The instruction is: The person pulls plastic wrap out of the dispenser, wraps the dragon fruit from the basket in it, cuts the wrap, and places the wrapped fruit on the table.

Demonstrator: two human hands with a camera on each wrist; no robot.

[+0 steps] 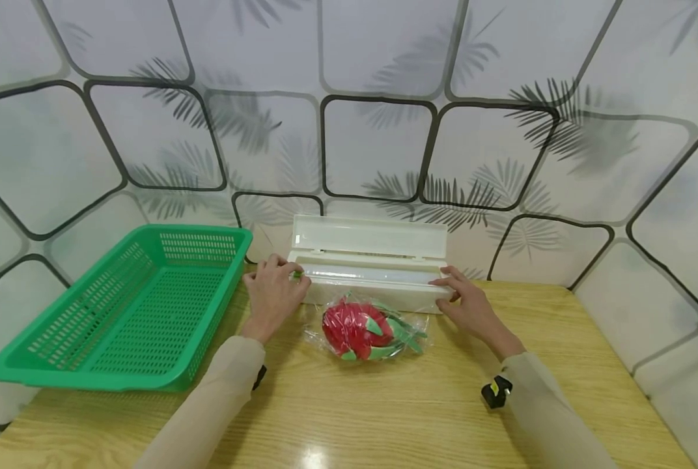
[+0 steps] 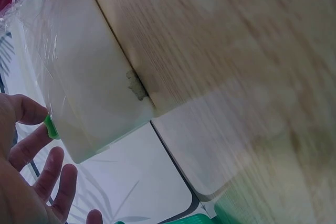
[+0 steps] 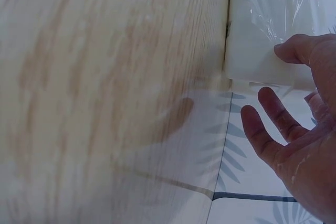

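A white cling film dispenser box (image 1: 378,298) lies across the table, its lid (image 1: 372,236) raised at the back. Inside is a roll of cling film (image 1: 366,274). My left hand (image 1: 274,290) pinches a small green tab (image 2: 51,126) at the box's left end between thumb and forefinger; the other fingers spread loosely. At the right end, my right hand (image 1: 469,305) holds the box, thumb on its front face and fingers over the top edge. Two of its fingers (image 3: 281,114) stick out freely. In front lies a red and green dragon fruit (image 1: 357,329), wrapped in clear film.
A green perforated plastic basket (image 1: 167,312) stands to the left on the wooden table (image 1: 349,417). Behind the box rises a patterned wall (image 1: 378,150), with leaf prints, that also closes in both sides. Camera straps sit on both wrists.
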